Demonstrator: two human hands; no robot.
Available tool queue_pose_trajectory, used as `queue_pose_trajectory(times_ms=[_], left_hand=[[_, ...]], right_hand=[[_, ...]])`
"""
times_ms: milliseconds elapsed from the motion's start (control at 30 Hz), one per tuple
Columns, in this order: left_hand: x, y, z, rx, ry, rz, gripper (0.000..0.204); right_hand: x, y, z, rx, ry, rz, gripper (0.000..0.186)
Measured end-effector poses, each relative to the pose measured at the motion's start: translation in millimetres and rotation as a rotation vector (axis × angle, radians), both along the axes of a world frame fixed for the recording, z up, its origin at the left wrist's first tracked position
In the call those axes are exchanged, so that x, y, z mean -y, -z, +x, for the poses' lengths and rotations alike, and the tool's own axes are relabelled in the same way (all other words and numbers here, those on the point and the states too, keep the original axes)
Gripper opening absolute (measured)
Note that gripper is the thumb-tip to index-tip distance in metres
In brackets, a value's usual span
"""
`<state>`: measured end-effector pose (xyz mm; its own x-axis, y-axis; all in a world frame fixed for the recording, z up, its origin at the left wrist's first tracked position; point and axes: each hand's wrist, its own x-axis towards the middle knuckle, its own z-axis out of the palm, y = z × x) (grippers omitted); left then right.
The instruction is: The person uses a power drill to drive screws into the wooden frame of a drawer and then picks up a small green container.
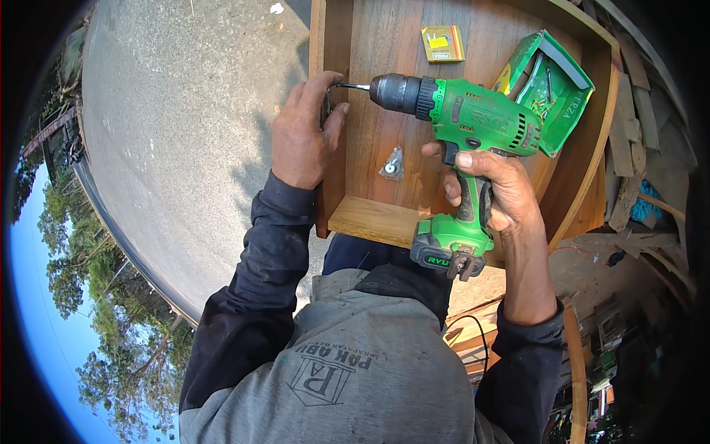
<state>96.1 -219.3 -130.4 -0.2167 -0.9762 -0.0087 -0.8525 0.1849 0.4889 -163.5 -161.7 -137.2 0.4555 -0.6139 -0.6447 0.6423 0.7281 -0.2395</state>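
My right hand grips a green cordless drill, held level with its bit pointing left to the side wall of a wooden drawer or box. My left hand is at that wall, thumb and forefinger closed around the bit's tip; what small piece they hold is partly hidden. Inside the box lie a small gold packet, a clear bag with a small white fitting, and, behind the drill, an open green carton with small metal pieces in it.
Grey pavement lies to the left, with trees and sky beyond. Stacked wooden boards and a blue crumpled plastic are at the right. A black cable runs among wood pieces at lower right.
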Motion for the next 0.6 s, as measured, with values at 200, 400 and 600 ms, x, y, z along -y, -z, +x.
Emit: queue_pose_trajectory(times_ms=[200, 400, 600], left_hand=[[0.4, -10.7, -0.5, -0.035, -0.036, 0.109, 0.04], [0.4, -9.3, 4.7, -0.073, -0.011, 0.109, 0.053], [0.8, -8.0, 7.7, -0.162, 0.007, 0.097, 0.078]], right_hand=[[1.0, -0.6, -0.2, -0.027, 0.011, -0.032, 0.042], [-0.1, -10.9, -0.4, -0.135, 0.037, -0.073, 0.047], [-13.6, -26.7, -22.1, -0.148, 0.033, -0.133, 0.047]])
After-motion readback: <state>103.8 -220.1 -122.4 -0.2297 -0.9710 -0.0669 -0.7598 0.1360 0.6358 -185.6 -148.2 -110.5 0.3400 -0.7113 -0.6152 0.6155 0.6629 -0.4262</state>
